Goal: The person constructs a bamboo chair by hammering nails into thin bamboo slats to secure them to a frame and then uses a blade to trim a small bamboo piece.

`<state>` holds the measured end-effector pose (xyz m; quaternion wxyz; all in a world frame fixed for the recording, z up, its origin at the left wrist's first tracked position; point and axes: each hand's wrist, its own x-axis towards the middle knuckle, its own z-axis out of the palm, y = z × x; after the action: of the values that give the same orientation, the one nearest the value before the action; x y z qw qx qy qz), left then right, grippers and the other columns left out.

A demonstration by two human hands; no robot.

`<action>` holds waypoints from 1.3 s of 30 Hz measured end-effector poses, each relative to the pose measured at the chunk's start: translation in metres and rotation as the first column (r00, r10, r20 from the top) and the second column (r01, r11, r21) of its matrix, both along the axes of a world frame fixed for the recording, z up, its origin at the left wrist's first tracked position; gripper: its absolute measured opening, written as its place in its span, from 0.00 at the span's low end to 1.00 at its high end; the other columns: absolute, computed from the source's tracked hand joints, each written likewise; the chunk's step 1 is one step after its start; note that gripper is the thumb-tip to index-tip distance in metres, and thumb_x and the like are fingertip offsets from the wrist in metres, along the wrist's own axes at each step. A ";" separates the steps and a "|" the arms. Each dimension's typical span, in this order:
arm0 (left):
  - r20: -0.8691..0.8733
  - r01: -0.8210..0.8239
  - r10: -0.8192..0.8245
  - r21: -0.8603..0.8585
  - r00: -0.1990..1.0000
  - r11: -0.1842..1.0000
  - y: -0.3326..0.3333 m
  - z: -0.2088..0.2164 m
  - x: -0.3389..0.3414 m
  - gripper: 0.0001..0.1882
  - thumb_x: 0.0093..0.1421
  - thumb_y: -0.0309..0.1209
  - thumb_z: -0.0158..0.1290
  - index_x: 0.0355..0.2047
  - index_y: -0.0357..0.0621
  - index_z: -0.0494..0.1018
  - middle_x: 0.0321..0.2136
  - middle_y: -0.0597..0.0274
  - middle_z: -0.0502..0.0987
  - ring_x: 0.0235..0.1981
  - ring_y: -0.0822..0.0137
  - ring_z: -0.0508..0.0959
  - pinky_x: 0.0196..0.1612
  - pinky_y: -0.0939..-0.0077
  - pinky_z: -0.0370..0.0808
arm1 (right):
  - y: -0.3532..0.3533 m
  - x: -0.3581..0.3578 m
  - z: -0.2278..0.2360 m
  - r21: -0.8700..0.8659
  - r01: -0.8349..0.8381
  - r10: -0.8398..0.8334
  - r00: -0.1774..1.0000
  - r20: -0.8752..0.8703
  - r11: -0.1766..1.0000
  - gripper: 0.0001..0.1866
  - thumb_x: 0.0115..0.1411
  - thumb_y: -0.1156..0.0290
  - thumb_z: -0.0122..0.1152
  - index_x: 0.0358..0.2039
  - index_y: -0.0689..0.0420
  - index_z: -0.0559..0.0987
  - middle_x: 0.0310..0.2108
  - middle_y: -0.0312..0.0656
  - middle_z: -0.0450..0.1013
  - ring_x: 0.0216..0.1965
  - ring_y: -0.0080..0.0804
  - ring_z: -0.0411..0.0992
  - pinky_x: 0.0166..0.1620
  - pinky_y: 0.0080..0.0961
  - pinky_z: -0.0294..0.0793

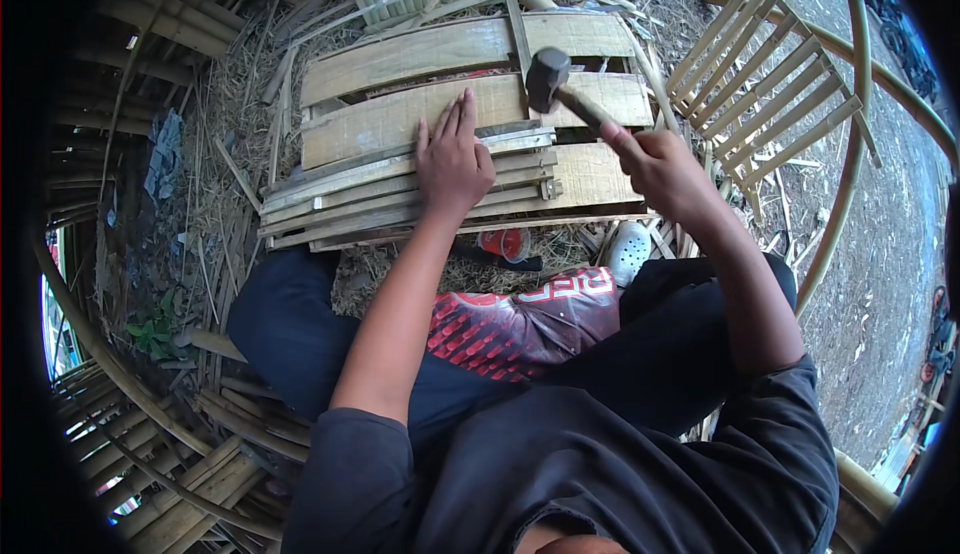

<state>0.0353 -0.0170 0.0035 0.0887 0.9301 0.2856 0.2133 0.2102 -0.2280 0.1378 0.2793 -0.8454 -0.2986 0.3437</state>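
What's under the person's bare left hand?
Thin, pale wooden slats stick out on both sides of the left hand; its fingers lie over a broad, pale wooden plank. Whatever the hand covers is hidden.

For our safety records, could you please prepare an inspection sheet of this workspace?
Surface: wooden planks with gaps between them.
Job's things: thin wooden strips lying along the near side; hammer above the planks.
Clutter: dry shavings on the ground; red container below the planks' near edge.
Hands: left hand spread across the strips; right hand gripping the hammer's handle.
Cables: nothing seen.
Surroundings: slatted panel and grey pavement at right.
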 end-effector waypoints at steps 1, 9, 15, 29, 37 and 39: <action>-0.001 -0.005 0.005 0.001 1.000 1.000 0.000 0.001 0.000 0.38 0.62 0.31 0.42 0.74 0.41 0.58 0.68 0.47 0.70 0.70 0.53 0.68 0.75 0.43 0.54 | 0.001 0.000 0.003 0.069 0.004 -0.006 0.999 0.036 0.998 0.34 0.76 0.41 0.49 0.19 0.54 0.68 0.18 0.25 0.59 0.19 0.15 0.55 0.21 0.24 0.56; 0.057 0.030 -0.033 0.042 0.998 0.999 0.006 -0.005 0.006 0.37 0.63 0.31 0.42 0.74 0.38 0.58 0.68 0.47 0.69 0.72 0.55 0.66 0.77 0.43 0.46 | 0.005 -0.007 -0.021 -0.147 -0.012 0.006 0.999 -0.042 0.989 0.37 0.72 0.35 0.53 0.21 0.59 0.73 0.18 0.29 0.63 0.21 0.20 0.62 0.24 0.27 0.61; 0.106 0.024 -0.022 -0.018 0.994 1.000 0.006 -0.002 -0.007 0.35 0.64 0.36 0.47 0.72 0.43 0.61 0.65 0.47 0.72 0.69 0.52 0.69 0.75 0.41 0.51 | 0.008 -0.012 0.010 0.105 0.015 -0.013 1.000 -0.019 0.994 0.43 0.73 0.35 0.47 0.25 0.69 0.78 0.17 0.45 0.70 0.22 0.33 0.70 0.31 0.40 0.71; 0.258 0.248 -0.233 -0.029 0.938 0.968 0.003 0.000 -0.006 0.11 0.56 0.35 0.67 0.40 0.52 0.86 0.46 0.67 0.85 0.56 0.64 0.81 0.64 0.43 0.72 | 0.018 0.062 -0.072 0.034 0.155 -0.149 0.836 0.529 0.987 0.33 0.73 0.47 0.54 0.31 0.72 0.82 0.26 0.65 0.79 0.34 0.64 0.81 0.42 0.51 0.79; 0.265 0.264 -0.260 0.021 0.929 0.964 -0.002 -0.003 -0.005 0.10 0.55 0.26 0.63 0.39 0.45 0.80 0.43 0.62 0.83 0.48 0.55 0.82 0.61 0.47 0.76 | 0.026 0.040 -0.117 -0.012 -0.019 0.022 0.795 0.607 1.000 0.22 0.71 0.57 0.58 0.39 0.69 0.74 0.33 0.68 0.79 0.40 0.68 0.80 0.46 0.55 0.78; 0.250 0.267 -0.275 0.064 0.928 0.961 -0.001 -0.002 -0.005 0.10 0.56 0.26 0.64 0.38 0.43 0.78 0.42 0.61 0.81 0.47 0.55 0.81 0.58 0.52 0.76 | 0.024 0.037 -0.116 -0.018 -0.025 0.031 0.802 0.597 1.000 0.20 0.71 0.59 0.58 0.39 0.68 0.74 0.33 0.67 0.79 0.39 0.67 0.80 0.45 0.55 0.79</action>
<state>0.0301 -0.0178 0.0019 0.1401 0.9263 0.1375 0.3215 0.2475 -0.2042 0.0220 0.1624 -0.9074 -0.3821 0.0658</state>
